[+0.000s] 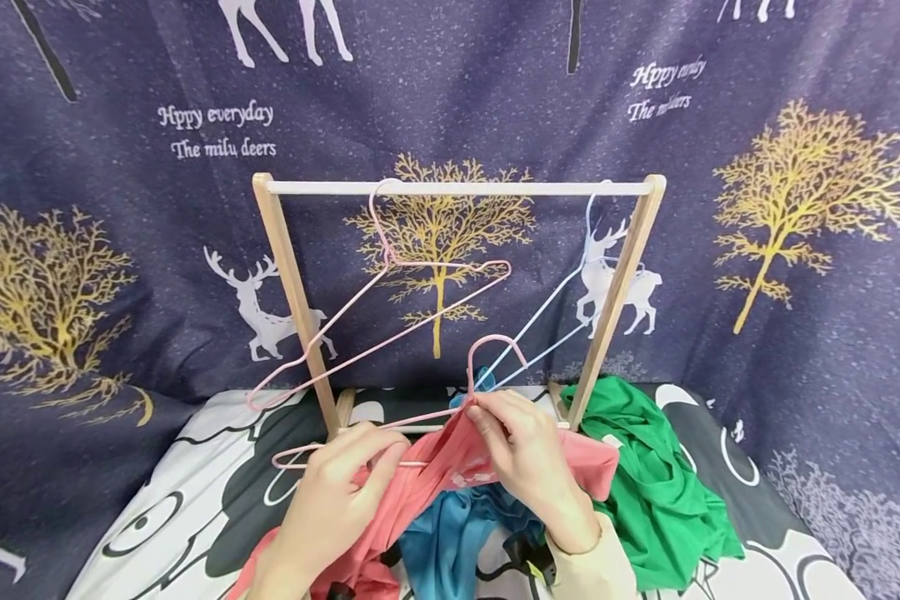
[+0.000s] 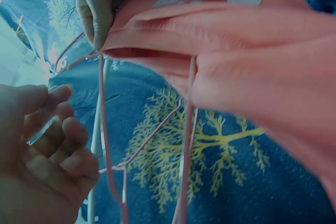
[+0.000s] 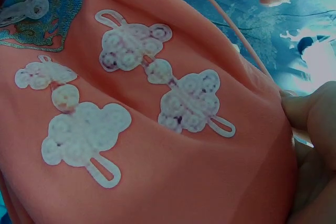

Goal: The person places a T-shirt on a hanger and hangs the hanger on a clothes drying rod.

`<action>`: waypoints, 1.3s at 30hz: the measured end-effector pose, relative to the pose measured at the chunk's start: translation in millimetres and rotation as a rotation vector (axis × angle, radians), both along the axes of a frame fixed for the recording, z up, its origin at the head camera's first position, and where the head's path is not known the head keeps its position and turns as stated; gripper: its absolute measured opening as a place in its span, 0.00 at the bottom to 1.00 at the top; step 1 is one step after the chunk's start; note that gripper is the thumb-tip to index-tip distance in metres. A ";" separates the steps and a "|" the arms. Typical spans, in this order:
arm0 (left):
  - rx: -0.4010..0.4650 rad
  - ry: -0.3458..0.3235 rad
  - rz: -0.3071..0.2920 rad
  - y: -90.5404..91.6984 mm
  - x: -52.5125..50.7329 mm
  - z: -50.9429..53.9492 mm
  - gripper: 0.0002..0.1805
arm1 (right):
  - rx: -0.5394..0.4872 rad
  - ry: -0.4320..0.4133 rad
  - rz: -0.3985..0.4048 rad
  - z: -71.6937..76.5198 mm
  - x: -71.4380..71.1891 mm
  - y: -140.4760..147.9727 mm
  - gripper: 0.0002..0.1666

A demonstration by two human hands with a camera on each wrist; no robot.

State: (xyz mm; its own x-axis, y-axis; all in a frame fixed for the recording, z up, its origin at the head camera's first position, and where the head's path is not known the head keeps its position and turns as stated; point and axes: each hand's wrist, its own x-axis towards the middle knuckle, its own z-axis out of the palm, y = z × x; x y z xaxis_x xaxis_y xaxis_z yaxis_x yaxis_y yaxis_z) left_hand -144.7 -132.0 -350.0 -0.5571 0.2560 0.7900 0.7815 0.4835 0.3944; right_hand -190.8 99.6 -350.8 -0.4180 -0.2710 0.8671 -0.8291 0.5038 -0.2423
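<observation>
A coral pink top (image 1: 588,462) is partly on a pink clothes hanger (image 1: 472,362), whose hook sticks up. My right hand (image 1: 521,446) pinches the top's fabric by the base of the hook. In the left wrist view, two lengths of the hanger (image 2: 103,124) come out of a fabric opening. My left hand (image 1: 348,492) is beside the hanger's left end. Its fingers are loosely bent and hold nothing in the left wrist view (image 2: 47,150). Pale cloud-like appliqués (image 3: 86,135) and a patterned teal patch (image 3: 58,19) show on the top's front.
Behind my hands stands a rack with a white rail (image 1: 465,189) and wooden legs. A pink hanger (image 1: 352,298) and a blue hanger (image 1: 547,302) hang from it. A green garment (image 1: 660,500) lies at the right; blue cloth (image 1: 442,537) lies beneath the top.
</observation>
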 end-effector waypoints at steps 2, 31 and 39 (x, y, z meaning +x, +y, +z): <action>-0.034 -0.067 0.011 4.2 -2.0 -2.7 0.09 | -0.004 0.001 0.002 0.0 -0.3 1.2 0.14; -0.445 -0.714 -0.256 11.8 -7.9 -19.1 0.14 | -0.032 -0.036 -0.089 9.8 -1.4 31.9 0.09; -0.485 -0.712 -0.185 -14.3 -9.2 -12.6 0.16 | -0.061 -0.037 -0.159 11.8 -4.6 52.0 0.11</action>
State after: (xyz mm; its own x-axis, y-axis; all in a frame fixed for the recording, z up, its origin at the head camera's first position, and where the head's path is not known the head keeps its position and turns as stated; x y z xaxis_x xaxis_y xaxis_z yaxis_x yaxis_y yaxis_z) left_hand -153.9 -146.3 -362.6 -0.7919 0.6084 0.0520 0.5111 0.6137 0.6017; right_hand -195.4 151.6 -339.0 -0.4837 -0.1464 0.8629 -0.7298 0.6117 -0.3053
